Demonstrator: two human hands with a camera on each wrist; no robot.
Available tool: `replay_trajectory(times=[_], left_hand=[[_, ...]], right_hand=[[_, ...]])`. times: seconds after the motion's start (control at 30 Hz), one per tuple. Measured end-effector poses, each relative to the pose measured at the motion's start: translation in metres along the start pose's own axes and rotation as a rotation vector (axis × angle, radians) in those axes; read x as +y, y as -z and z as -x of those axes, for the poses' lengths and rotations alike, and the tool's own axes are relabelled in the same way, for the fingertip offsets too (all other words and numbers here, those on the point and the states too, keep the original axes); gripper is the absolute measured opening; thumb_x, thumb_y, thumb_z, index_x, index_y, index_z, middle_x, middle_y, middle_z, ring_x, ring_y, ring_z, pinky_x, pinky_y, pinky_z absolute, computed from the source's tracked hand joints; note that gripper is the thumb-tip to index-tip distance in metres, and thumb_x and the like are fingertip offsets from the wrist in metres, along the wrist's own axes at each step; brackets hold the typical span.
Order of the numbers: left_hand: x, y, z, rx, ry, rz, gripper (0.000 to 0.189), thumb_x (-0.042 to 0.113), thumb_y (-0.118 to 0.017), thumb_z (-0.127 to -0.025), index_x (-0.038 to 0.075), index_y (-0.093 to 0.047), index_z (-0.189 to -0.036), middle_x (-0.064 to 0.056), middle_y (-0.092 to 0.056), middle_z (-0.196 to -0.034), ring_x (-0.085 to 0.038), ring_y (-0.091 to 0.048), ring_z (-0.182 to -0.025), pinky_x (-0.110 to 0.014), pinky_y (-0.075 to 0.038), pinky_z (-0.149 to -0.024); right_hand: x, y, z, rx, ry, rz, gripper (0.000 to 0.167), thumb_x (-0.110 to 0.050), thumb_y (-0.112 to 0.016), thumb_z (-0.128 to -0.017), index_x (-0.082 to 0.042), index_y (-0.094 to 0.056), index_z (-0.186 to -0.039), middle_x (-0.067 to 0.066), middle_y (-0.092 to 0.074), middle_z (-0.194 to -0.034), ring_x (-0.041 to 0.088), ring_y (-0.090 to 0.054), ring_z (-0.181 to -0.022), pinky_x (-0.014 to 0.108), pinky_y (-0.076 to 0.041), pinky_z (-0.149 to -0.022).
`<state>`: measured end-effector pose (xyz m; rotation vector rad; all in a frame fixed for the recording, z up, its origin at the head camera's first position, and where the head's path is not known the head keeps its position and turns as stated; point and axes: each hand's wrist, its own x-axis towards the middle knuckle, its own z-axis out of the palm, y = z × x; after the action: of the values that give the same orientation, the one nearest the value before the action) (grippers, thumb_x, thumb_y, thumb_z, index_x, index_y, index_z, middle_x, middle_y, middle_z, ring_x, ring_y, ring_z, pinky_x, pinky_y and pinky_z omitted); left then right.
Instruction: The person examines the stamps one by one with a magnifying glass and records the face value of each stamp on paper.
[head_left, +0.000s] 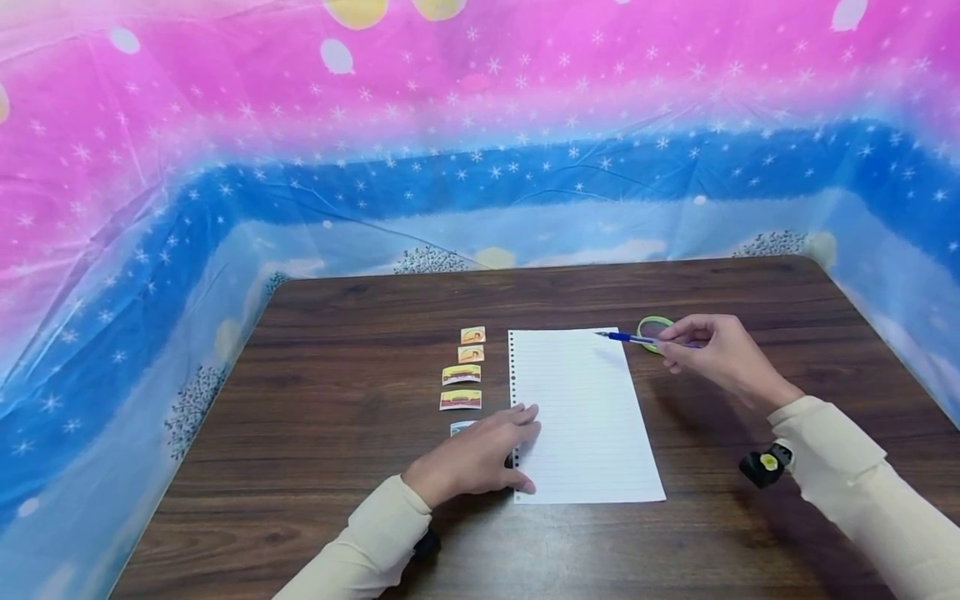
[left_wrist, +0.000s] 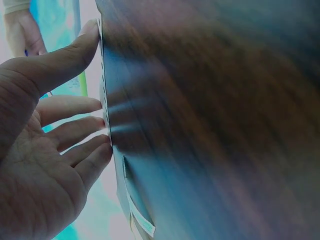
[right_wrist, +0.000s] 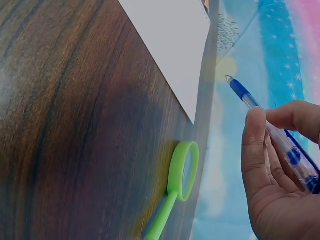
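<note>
A sheet of lined paper (head_left: 581,417) with punched holes down its left side lies on the table. My left hand (head_left: 480,450) rests at its lower left edge, fingertips and thumb spread on the sheet. Between thumb and fingers, my right hand (head_left: 716,354) pinches a blue ballpoint pen (head_left: 622,337), raised over the sheet's upper right corner. In the right wrist view the pen (right_wrist: 240,90) shows a bare writing tip and a clear barrel. Below the right hand lies a green magnifying glass (right_wrist: 176,170), partly hidden by that hand in the head view.
Left of the paper, several small picture cards (head_left: 461,400) lie in a column, some slightly curled; the lowest (head_left: 460,427) is partly covered by the left hand. A brown wood-grain table (head_left: 337,400) carries everything. Behind it hangs a pink and blue cloth (head_left: 480,167) with snowflakes.
</note>
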<state>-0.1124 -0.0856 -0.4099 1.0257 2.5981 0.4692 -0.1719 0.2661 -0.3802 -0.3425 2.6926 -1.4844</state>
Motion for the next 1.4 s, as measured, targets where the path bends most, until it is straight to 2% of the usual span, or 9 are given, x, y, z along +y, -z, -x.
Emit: replay_trajectory(times=[0.23, 0.4, 0.63, 0.73, 0.9, 1.03, 1.17, 1.23, 1.4], left_hand=[[-0.002, -0.001, -0.002, 0.003, -0.006, -0.015, 0.077, 0.038, -0.080, -0.087, 0.000, -0.051, -0.146, -0.016, -0.036, -0.160, -0.027, -0.032, -0.149, -0.036, -0.030, -0.118], [-0.002, -0.001, -0.002, 0.004, -0.008, -0.023, 0.077, 0.038, -0.081, -0.086, 0.000, -0.051, -0.146, -0.016, -0.036, -0.160, -0.027, -0.031, -0.149, -0.036, -0.030, -0.118], [0.000, 0.000, -0.003, -0.018, 0.015, -0.021, 0.076, 0.038, -0.080, -0.087, 0.002, -0.051, -0.148, -0.014, -0.035, -0.161, -0.025, -0.029, -0.150, -0.037, -0.031, -0.118], [0.000, 0.001, -0.003, -0.028, 0.027, -0.015, 0.076, 0.038, -0.080, -0.088, 0.003, -0.050, -0.148, -0.012, -0.034, -0.161, -0.024, -0.028, -0.151, -0.037, -0.031, -0.118], [0.000, 0.002, -0.003, -0.025, 0.022, -0.021, 0.076, 0.038, -0.080, -0.087, 0.003, -0.050, -0.148, -0.013, -0.035, -0.161, -0.025, -0.029, -0.150, -0.037, -0.031, -0.118], [0.000, 0.001, -0.002, -0.026, 0.018, -0.013, 0.076, 0.038, -0.079, -0.088, 0.002, -0.050, -0.148, -0.013, -0.034, -0.161, -0.025, -0.028, -0.151, -0.037, -0.030, -0.119], [-0.001, 0.000, -0.001, -0.026, 0.015, -0.007, 0.077, 0.038, -0.079, -0.088, 0.001, -0.049, -0.149, -0.014, -0.034, -0.161, -0.026, -0.027, -0.151, -0.038, -0.030, -0.119], [-0.001, -0.001, -0.001, -0.021, 0.005, -0.014, 0.077, 0.038, -0.079, -0.088, 0.001, -0.049, -0.148, -0.016, -0.034, -0.161, -0.027, -0.027, -0.151, -0.039, -0.030, -0.119], [-0.002, -0.001, -0.001, -0.019, -0.007, -0.025, 0.077, 0.038, -0.079, -0.088, 0.000, -0.049, -0.148, -0.017, -0.035, -0.161, -0.028, -0.028, -0.150, -0.038, -0.031, -0.118]], right_hand=[[0.000, -0.004, -0.005, 0.015, -0.050, -0.076, 0.034, -0.023, -0.076, -0.094, 0.005, -0.072, -0.113, 0.025, -0.071, -0.099, 0.030, -0.073, -0.079, 0.034, -0.061, -0.073], [-0.002, -0.007, -0.011, 0.044, -0.084, -0.152, 0.038, -0.024, -0.081, -0.089, 0.006, -0.072, -0.110, 0.018, -0.073, -0.092, 0.029, -0.071, -0.076, 0.036, -0.061, -0.070], [-0.005, -0.009, -0.017, 0.045, -0.048, -0.141, 0.038, -0.028, -0.078, -0.091, 0.002, -0.071, -0.115, 0.008, -0.072, -0.097, 0.020, -0.063, -0.076, 0.033, -0.057, -0.067], [-0.007, -0.011, -0.020, 0.036, -0.032, -0.166, 0.037, -0.028, -0.075, -0.094, 0.002, -0.069, -0.114, 0.012, -0.071, -0.095, 0.019, -0.063, -0.076, 0.032, -0.057, -0.068], [-0.008, -0.016, -0.027, 0.004, 0.007, -0.287, 0.031, -0.022, -0.067, -0.100, 0.006, -0.065, -0.112, 0.016, -0.072, -0.095, 0.021, -0.069, -0.081, 0.031, -0.060, -0.073], [-0.009, -0.019, -0.031, -0.016, 0.024, -0.345, 0.031, -0.019, -0.068, -0.099, 0.008, -0.068, -0.114, 0.012, -0.074, -0.095, 0.022, -0.071, -0.083, 0.033, -0.061, -0.075], [-0.010, -0.027, -0.035, -0.012, 0.026, -0.337, 0.030, -0.020, -0.073, -0.095, 0.006, -0.069, -0.109, 0.013, -0.074, -0.095, 0.025, -0.069, -0.081, 0.035, -0.060, -0.073], [-0.010, -0.032, -0.038, -0.010, 0.020, -0.335, 0.028, -0.021, -0.073, -0.096, 0.005, -0.068, -0.107, 0.017, -0.072, -0.097, 0.024, -0.068, -0.081, 0.034, -0.060, -0.073], [-0.010, -0.043, -0.043, -0.044, 0.010, -0.321, 0.030, -0.022, -0.069, -0.099, 0.004, -0.069, -0.113, 0.019, -0.072, -0.103, 0.025, -0.071, -0.087, 0.034, -0.060, -0.080]])
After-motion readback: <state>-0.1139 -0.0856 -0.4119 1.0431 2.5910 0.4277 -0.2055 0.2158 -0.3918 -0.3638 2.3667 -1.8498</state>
